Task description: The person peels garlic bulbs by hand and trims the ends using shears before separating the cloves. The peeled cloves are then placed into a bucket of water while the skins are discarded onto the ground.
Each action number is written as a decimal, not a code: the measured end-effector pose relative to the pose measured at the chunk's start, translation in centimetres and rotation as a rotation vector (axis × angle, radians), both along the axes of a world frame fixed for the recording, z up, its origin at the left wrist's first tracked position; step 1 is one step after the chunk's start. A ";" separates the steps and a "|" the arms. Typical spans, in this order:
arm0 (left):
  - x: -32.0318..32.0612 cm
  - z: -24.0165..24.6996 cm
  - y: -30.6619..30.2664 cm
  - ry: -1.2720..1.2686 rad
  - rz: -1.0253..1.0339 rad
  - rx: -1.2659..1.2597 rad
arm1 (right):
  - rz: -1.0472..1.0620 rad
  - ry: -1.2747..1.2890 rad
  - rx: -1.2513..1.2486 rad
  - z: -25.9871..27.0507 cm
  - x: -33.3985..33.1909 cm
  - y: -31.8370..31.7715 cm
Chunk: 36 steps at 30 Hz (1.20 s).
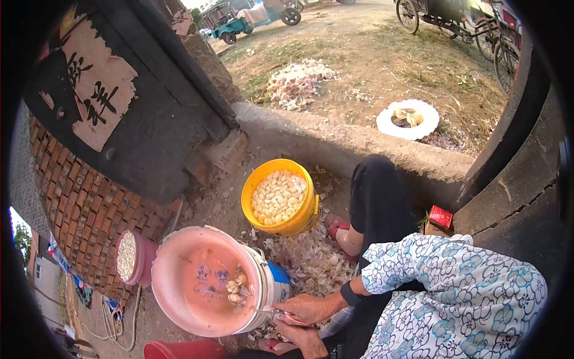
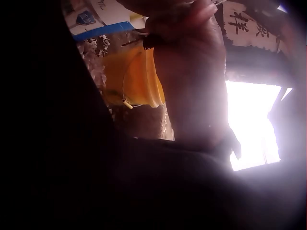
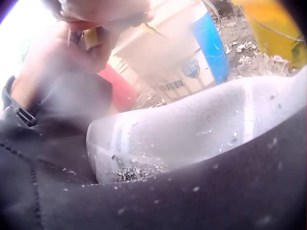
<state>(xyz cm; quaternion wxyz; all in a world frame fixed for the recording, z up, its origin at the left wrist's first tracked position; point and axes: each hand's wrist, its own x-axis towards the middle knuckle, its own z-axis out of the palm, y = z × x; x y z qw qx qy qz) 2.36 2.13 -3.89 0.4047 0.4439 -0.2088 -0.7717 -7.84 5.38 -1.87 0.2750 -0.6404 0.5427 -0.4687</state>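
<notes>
Both hands meet close over the lap, beside the rim of a large pale pink tub. In the head view my right hand grips a slim tool like a small knife, its thin end pointing toward the tub. Just below it, my left hand has its fingers curled round a small pinkish piece that looks like garlic, mostly hidden by the fingers. Several garlic bulbs lie inside the tub at its near side. Pale peeled cloves fill a yellow bucket farther up.
A smaller pink bucket of pale pieces stands at the left, and a red bucket at the bottom. Papery peels litter the ground by the foot. Beyond the concrete sill lie a white dish and a peel heap.
</notes>
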 end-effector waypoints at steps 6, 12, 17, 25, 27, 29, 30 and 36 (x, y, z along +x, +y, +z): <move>1.8 -4.9 -1.4 0.612 -0.246 -0.153 | -0.068 0.113 -0.104 0.2 0.0 1.4; 1.5 -0.2 -0.2 0.063 -0.314 -0.329 | -0.063 0.097 -0.068 3.1 -1.1 1.4; 2.6 -0.4 -0.5 -0.215 -0.397 -0.461 | 0.079 -0.272 0.102 1.6 -2.5 -0.1; 1.1 3.9 -0.2 0.674 -0.306 -0.029 | 0.132 -0.894 0.498 2.1 -3.8 -1.2; 0.8 5.7 0.9 0.395 -0.111 0.074 | 0.067 -0.953 0.538 1.6 -4.6 -1.9; 1.4 5.8 1.1 0.049 -0.367 -0.329 | 0.026 -0.843 0.471 0.8 -6.5 -2.6; 0.8 6.9 1.3 -0.026 -0.391 -0.289 | -0.006 -0.735 0.407 0.7 -7.0 -2.6; 0.7 5.8 -0.3 0.225 -0.311 -0.374 | -0.086 -0.779 0.296 5.7 -11.3 -0.7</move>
